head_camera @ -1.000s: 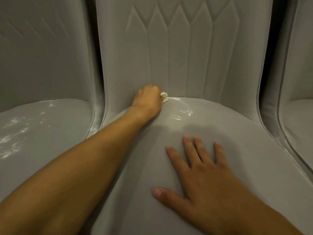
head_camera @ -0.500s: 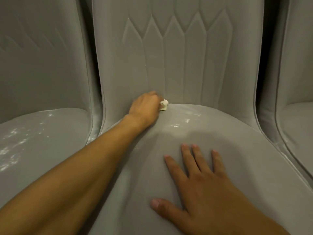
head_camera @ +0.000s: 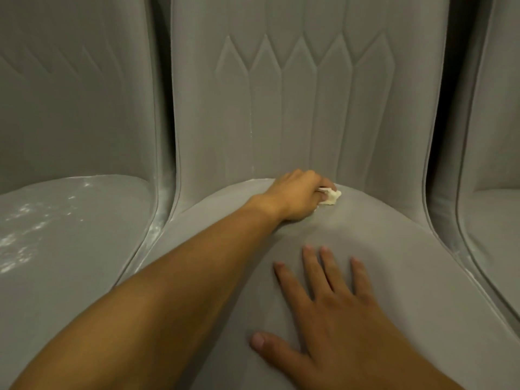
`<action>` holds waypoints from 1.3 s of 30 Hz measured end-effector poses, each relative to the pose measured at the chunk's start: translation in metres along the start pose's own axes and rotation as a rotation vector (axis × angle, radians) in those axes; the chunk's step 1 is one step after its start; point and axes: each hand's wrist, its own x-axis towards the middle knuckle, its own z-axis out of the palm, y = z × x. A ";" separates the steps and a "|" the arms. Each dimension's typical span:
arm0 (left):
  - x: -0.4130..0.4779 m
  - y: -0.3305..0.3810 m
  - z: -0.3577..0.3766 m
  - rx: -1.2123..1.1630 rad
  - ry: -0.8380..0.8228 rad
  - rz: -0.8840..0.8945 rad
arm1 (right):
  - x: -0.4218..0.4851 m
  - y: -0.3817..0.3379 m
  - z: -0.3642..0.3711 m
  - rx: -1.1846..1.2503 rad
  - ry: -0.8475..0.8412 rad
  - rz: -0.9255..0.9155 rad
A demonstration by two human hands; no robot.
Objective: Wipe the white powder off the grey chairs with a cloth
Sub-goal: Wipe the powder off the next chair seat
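A grey chair [head_camera: 408, 249] with a quilted backrest fills the middle of the view. My left hand [head_camera: 295, 197] reaches to the back of its seat, where seat meets backrest, and grips a small wadded white cloth [head_camera: 332, 197] pressed on the seat. Most of the cloth is hidden under my fingers. My right hand [head_camera: 334, 313] lies flat on the front of the same seat, fingers spread. A thin streak of white powder [head_camera: 251, 136] runs down a backrest seam. White powder [head_camera: 25, 237] speckles the seat of the chair on the left.
A second grey chair [head_camera: 70, 108] stands close on the left, with powder along the gap between the two seats. A third grey chair [head_camera: 495, 220] shows at the right edge. The narrow gaps between the chairs are dark.
My left hand has slid the cloth to the right along the back of the seat. The white smear that lay there is gone. The right hand has stayed in place.
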 end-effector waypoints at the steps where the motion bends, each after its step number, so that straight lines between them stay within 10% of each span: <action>1: -0.001 -0.005 -0.002 -0.012 -0.002 -0.001 | -0.001 0.000 0.000 -0.002 0.006 -0.005; 6: 0.012 -0.021 -0.007 -0.013 0.055 -0.160 | -0.002 0.000 -0.001 0.007 -0.014 -0.008; 14: -0.025 -0.003 -0.013 -0.193 -0.210 0.234 | -0.002 0.004 -0.002 0.031 -0.077 -0.005; 20: -0.026 -0.062 -0.031 0.059 0.030 -0.098 | -0.002 0.005 -0.011 0.049 -0.170 -0.038; 27: -0.065 -0.014 -0.016 -0.109 -0.099 0.252 | 0.000 0.005 -0.038 0.012 -0.397 -0.066; 33: -0.052 -0.027 -0.012 0.033 0.124 0.006 | -0.003 0.005 -0.037 0.007 -0.401 -0.069; 39: -0.082 -0.007 -0.017 -0.118 -0.127 0.277 | -0.003 0.006 -0.035 0.029 -0.384 -0.068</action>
